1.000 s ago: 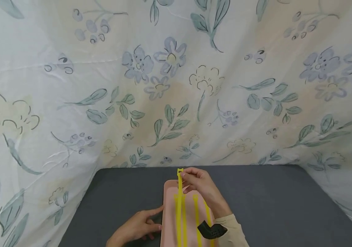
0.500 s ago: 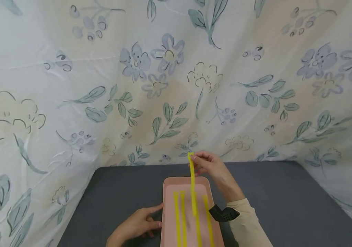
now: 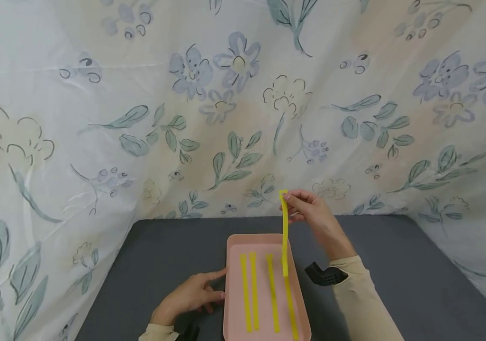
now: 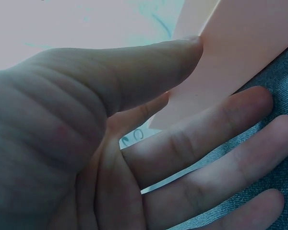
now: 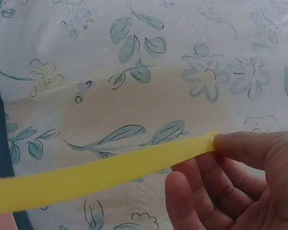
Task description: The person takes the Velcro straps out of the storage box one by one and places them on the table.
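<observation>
My right hand (image 3: 316, 217) pinches a yellow hook-and-loop cable tie (image 3: 285, 237) by its wider top end. The tie hangs down over the right side of a pink tray (image 3: 262, 293), overlapping another tie in the head view. Several more yellow cable ties (image 3: 273, 293) lie lengthwise inside the tray, spaced apart. In the right wrist view, thumb and fingertips hold the end of the tie (image 5: 96, 173), whose length runs off to the left. My left hand (image 3: 193, 292) rests at the tray's left edge, its thumb and fingers extended; the left wrist view shows the thumb against the pink tray wall (image 4: 240, 52).
A dark grey table (image 3: 175, 251) lies beneath the tray. Behind and at both sides hangs a floral cloth (image 3: 234, 118). A black wrist camera mount (image 3: 326, 274) sits at my right sleeve.
My right hand has lifted the cable tie up and to the right, from the tray's left part to its right side. My left hand stays at the tray's edge.
</observation>
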`<state>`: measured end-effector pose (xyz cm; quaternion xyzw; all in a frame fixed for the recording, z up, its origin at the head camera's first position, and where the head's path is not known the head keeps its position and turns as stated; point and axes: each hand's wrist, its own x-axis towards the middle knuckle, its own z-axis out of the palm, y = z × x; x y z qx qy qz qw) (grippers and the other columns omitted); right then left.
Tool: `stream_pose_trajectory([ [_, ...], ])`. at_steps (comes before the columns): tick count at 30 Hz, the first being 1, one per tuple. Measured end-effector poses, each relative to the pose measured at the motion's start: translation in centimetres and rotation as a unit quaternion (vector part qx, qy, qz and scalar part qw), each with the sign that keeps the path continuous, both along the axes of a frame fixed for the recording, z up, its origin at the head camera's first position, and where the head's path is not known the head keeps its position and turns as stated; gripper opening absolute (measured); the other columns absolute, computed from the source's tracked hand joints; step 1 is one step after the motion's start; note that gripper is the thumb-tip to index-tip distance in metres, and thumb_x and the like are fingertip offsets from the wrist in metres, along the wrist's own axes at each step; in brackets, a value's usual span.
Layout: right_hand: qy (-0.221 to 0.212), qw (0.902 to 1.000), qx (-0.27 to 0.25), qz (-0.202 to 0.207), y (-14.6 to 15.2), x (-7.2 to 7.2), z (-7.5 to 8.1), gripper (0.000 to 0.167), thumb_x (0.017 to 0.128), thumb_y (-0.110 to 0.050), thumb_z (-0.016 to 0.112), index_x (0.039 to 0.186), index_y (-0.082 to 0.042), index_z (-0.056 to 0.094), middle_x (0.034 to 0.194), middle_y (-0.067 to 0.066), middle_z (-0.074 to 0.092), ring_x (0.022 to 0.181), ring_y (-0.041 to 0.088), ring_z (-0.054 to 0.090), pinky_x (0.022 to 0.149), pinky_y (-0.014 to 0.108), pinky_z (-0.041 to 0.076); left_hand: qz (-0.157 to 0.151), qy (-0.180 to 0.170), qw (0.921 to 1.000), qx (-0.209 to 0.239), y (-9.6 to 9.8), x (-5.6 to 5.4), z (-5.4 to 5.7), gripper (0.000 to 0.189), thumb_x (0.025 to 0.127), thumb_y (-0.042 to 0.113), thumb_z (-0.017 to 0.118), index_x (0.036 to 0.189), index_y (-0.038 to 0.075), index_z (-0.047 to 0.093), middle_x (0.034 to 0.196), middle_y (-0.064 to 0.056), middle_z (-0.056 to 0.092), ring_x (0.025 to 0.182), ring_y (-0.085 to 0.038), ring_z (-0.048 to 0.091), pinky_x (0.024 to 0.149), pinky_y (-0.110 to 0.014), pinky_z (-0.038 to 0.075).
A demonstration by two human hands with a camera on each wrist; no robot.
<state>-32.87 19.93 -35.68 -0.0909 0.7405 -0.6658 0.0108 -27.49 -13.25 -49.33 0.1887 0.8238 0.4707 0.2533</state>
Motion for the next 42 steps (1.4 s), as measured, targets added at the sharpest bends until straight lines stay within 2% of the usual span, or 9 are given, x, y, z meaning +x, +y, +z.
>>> stream_pose_trajectory([
  [6,0.004,0.9998,0.005,-0.02,1.1,0.0,1.3,0.022,0.101,-0.034,0.064,0.107,-0.013,0.069,0.089,-0.002,0.071,0.079,0.013,0.066,0.071,0.027,0.058,0.007,0.004,0.9999,-0.011,-0.1,-0.3,0.6,0.069,0.096,0.027,0.071,0.157,0.016,0.041,0.089,-0.006,0.078,0.063,-0.023,0.071,0.054,-0.037,0.052],
  [13,0.014,0.9993,0.013,-0.031,2.1,-0.3,2.5,0.027,0.099,-0.038,0.065,0.108,-0.012,0.069,0.09,-0.001,0.071,0.079,0.012,0.066,0.071,0.026,0.057,0.026,0.025,0.9988,-0.033,-0.1,-0.7,1.1,0.07,0.095,0.029,0.072,0.156,0.016,0.042,0.082,-0.005,0.077,0.061,-0.023,0.07,0.051,-0.035,0.047],
  [21,0.027,0.9984,0.036,-0.035,3.7,0.1,3.3,0.02,0.101,-0.035,0.063,0.103,-0.016,0.07,0.087,-0.003,0.073,0.077,0.012,0.068,0.07,0.026,0.058,0.022,0.01,0.9992,-0.03,0.2,-0.3,0.5,0.069,0.095,0.029,0.072,0.156,0.016,0.042,0.087,-0.005,0.078,0.061,-0.023,0.071,0.054,-0.036,0.049],
  [31,0.038,0.9954,0.074,-0.048,5.5,1.0,4.9,0.03,0.101,-0.04,0.063,0.109,-0.011,0.067,0.087,-0.005,0.071,0.077,0.011,0.066,0.07,0.026,0.058,0.023,0.006,0.9996,-0.019,0.4,-0.2,0.2,0.07,0.095,0.03,0.073,0.156,0.017,0.041,0.078,-0.008,0.076,0.06,-0.024,0.071,0.051,-0.035,0.048],
  [37,0.044,0.9945,0.081,-0.049,6.5,1.4,4.8,0.029,0.101,-0.039,0.062,0.109,-0.011,0.067,0.087,-0.005,0.072,0.075,0.01,0.066,0.069,0.028,0.058,0.023,0.0,0.9995,-0.021,0.6,-0.1,0.1,0.071,0.094,0.031,0.073,0.156,0.017,0.042,0.078,-0.007,0.076,0.059,-0.022,0.07,0.052,-0.034,0.049],
  [42,0.028,0.9927,0.104,-0.054,7.1,1.5,3.7,0.041,0.102,-0.038,0.061,0.118,-0.001,0.063,0.085,-0.006,0.073,0.074,0.01,0.067,0.068,0.027,0.059,0.013,-0.005,0.9998,-0.018,0.3,-0.5,-0.6,0.075,0.092,0.039,0.074,0.157,0.019,0.041,0.079,-0.004,0.076,0.06,-0.021,0.071,0.051,-0.034,0.05],
])
